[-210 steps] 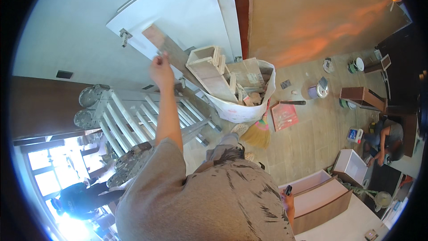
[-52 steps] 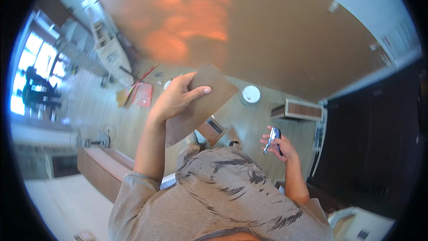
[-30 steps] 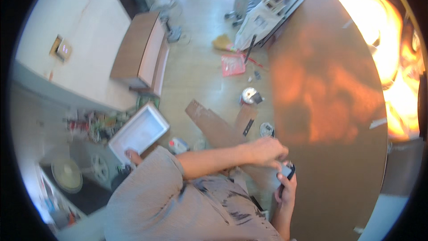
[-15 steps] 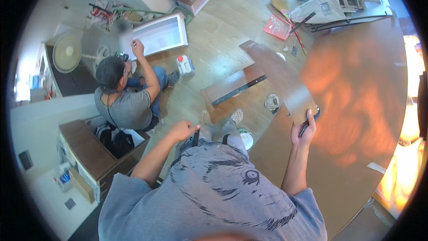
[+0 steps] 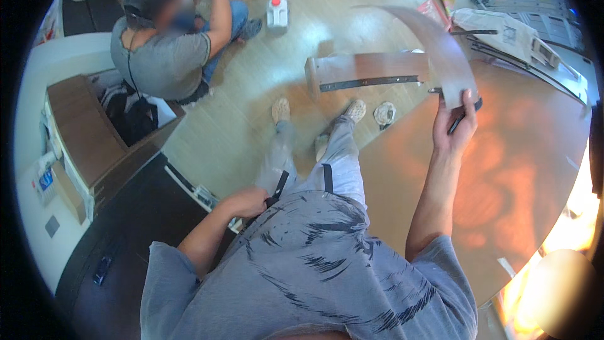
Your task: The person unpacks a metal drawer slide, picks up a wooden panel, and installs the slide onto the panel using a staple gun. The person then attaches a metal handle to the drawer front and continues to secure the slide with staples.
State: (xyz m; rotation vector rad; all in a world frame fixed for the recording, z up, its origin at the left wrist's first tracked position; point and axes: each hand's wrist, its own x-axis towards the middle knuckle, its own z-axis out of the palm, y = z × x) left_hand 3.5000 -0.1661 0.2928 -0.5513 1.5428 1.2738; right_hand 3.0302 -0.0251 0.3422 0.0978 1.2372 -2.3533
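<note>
My right hand is closed round the lower end of a thin, bendy brown laminate strip, which curves up and away over the floor. A black-handled tool is in the same hand, its kind partly hidden by the fingers. Down at my waist, my left hand is curled closed beside a black strap on my trousers. Whatever its fingers hold is hidden. Beyond my feet lies a brown wooden panel piece with a dark metal rail along its near edge.
A large brown board spreads to my right. At the upper left a co-worker sits on the floor near a white jug with a red cap. An open brown cabinet stands left; a folded ladder is at the far right.
My left hand has dropped to my waist, its pointing finger now curled in. My right hand keeps hold of the laminate strip, which bends more. The whole view has shifted.
</note>
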